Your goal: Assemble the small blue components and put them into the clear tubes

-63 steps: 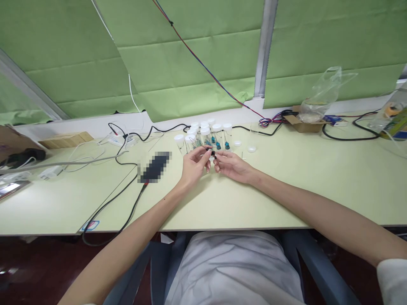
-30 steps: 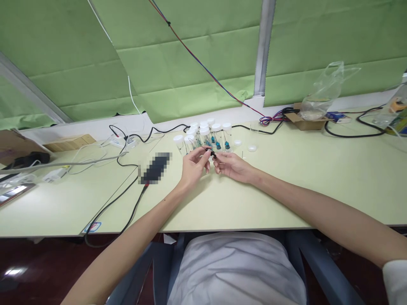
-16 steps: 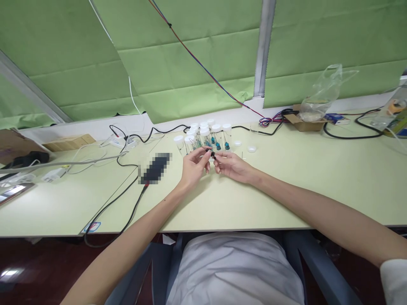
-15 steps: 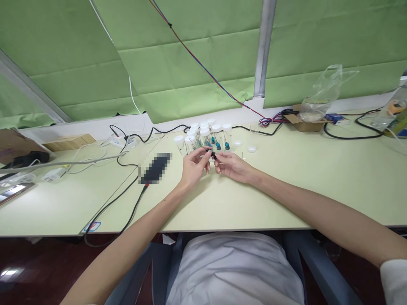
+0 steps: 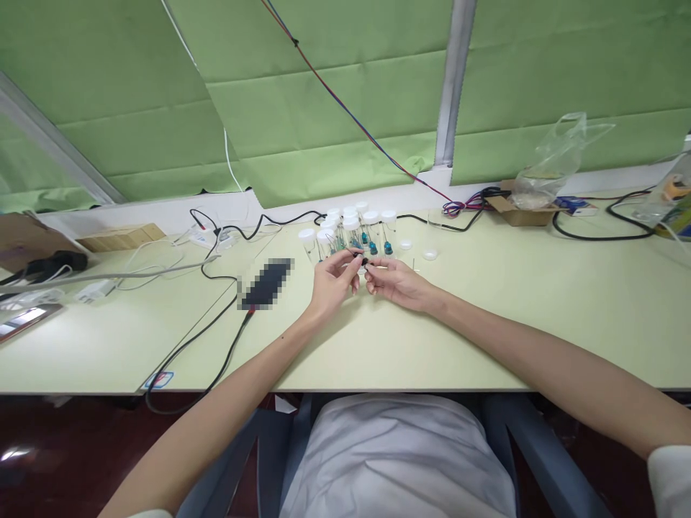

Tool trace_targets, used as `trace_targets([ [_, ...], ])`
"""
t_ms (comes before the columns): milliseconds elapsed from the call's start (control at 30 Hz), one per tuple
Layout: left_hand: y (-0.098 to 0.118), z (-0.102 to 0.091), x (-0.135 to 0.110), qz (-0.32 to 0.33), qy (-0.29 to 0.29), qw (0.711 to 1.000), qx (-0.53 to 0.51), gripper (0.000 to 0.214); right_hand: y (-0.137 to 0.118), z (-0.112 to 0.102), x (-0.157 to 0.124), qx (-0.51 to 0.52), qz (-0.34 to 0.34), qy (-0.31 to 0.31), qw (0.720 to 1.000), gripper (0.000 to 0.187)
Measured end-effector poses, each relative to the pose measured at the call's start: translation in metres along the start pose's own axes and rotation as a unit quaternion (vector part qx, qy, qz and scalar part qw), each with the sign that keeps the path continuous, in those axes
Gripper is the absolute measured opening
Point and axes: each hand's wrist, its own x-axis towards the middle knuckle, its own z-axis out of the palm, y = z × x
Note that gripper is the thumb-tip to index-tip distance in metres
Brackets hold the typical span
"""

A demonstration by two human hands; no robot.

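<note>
My left hand (image 5: 332, 283) and my right hand (image 5: 396, 282) meet above the pale green table (image 5: 486, 316), fingertips pinched together on a tiny dark part (image 5: 364, 262) between them. Just behind the fingers stands a cluster of clear vials with white caps (image 5: 350, 230); some hold teal pieces. Two loose white caps (image 5: 430, 253) lie to the right of the vials. What exactly the fingers pinch is too small to name.
A pixelated dark device (image 5: 264, 282) with a black cable lies left of my hands. White and black cables (image 5: 162, 262) and a wooden block (image 5: 116, 236) sit at the left. A cardboard box with a plastic bag (image 5: 532, 188) stands at the back right.
Both hands stay pinched together at the same spot in front of the vials. Only the view has shifted slightly.
</note>
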Motion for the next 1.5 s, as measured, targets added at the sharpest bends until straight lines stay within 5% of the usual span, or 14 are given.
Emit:
trace_targets([
  [333,0.0010,0.0008,-0.0005,0.000,0.002,1.000,0.001,0.034,0.0027,-0.0015,0.0038,-0.011,0.044,0.028,0.999,0.039],
  [700,0.0003,0.0008,0.0004,0.001,0.003,1.000,0.001,0.034,0.0009,-0.0009,0.0009,-0.001,0.006,0.006,1.000,0.031],
  [967,0.0017,0.0013,-0.0004,0.011,-0.002,1.000,0.008,0.032,0.0014,-0.0005,0.0024,-0.014,0.078,0.017,0.997,0.045],
  [1500,0.0020,0.0017,-0.0002,0.002,0.000,1.000,-0.003,0.033,-0.0024,0.0001,-0.0003,0.022,0.016,0.006,1.000,0.029],
])
